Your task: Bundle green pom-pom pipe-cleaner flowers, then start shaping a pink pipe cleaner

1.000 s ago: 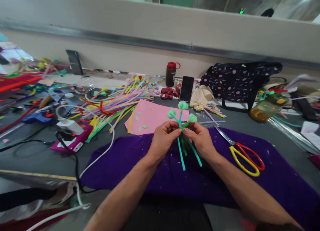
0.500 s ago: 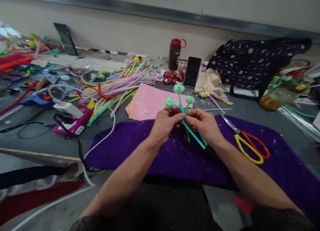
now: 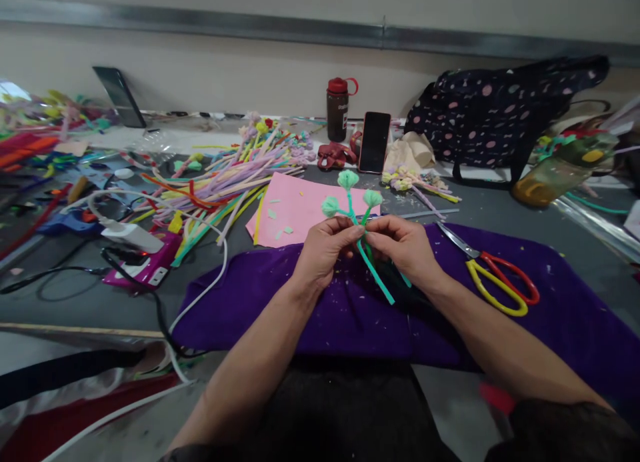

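Observation:
Both hands pinch the green stems of a pipe-cleaner flower sprig (image 3: 375, 275) at the point where they cross. Three pale mint fluffy heads (image 3: 348, 179) stand above my fingers, one on each branch. My left hand (image 3: 324, 250) is closed on the stems from the left side. From the right, my right hand (image 3: 403, 245) pinches them with thumb and forefinger, its fingertips close to the left ones. Loose stem ends slant down below the hands over a purple cloth (image 3: 330, 322). Scissors (image 3: 493, 272) with red and yellow handles lie on the cloth to the right.
Pink paper (image 3: 300, 209) with green scraps lies behind my hands. A heap of pipe cleaners (image 3: 235, 175) spreads to the left, near a magenta power strip (image 3: 150, 265) with cables. A phone (image 3: 375, 142), a dark bottle (image 3: 338, 112) and a patterned bag (image 3: 480, 122) stand at the back.
The camera view has shifted slightly. Both hands still hold the sprig; its long stem end now hangs more steeply, and the flower heads have turned a little.

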`<state>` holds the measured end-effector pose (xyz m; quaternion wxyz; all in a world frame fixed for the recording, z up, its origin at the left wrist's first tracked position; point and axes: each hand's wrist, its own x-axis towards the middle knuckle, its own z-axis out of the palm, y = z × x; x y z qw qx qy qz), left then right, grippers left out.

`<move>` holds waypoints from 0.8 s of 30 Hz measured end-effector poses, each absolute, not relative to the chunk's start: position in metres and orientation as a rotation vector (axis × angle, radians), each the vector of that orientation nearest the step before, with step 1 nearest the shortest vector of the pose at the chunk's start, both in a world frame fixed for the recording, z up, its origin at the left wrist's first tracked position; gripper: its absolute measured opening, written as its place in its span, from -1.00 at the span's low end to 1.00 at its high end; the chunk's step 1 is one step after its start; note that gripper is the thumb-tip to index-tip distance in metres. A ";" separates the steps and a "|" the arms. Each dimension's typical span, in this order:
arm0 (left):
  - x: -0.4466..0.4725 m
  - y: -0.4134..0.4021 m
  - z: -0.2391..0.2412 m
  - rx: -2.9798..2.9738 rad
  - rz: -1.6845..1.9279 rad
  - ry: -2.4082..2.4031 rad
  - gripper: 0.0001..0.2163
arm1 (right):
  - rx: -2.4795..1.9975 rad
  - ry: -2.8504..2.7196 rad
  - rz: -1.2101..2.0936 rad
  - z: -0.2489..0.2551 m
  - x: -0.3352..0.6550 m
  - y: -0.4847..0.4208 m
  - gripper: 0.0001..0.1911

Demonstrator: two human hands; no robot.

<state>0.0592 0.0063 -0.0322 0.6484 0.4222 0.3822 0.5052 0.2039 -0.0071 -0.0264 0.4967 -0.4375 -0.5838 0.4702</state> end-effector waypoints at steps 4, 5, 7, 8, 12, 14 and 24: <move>0.057 0.007 -0.031 0.902 1.087 0.826 -0.80 | -1.005 -1.370 1.311 -0.026 0.208 -0.003 -0.83; 0.057 0.008 -0.030 0.884 1.062 0.817 -0.80 | -0.989 -1.357 1.343 -0.026 0.209 -0.002 -0.83; 0.057 0.007 -0.028 0.862 1.026 0.806 -0.81 | -0.965 -1.344 1.376 -0.026 0.210 -0.001 -0.83; 0.057 0.007 -0.026 0.856 1.022 0.804 -0.81 | -0.956 -1.344 1.376 -0.026 0.211 -0.001 -0.82; 0.057 0.005 -0.023 0.862 1.021 0.806 -0.81 | -0.960 -1.369 1.321 -0.024 0.211 -0.001 -0.80; 0.057 0.005 -0.023 0.881 1.009 0.817 -0.82 | -0.962 -1.385 1.301 -0.022 0.211 -0.002 -0.81; 0.055 0.004 -0.026 0.841 1.003 0.826 -0.83 | -0.892 -1.315 1.396 -0.017 0.212 -0.004 -0.79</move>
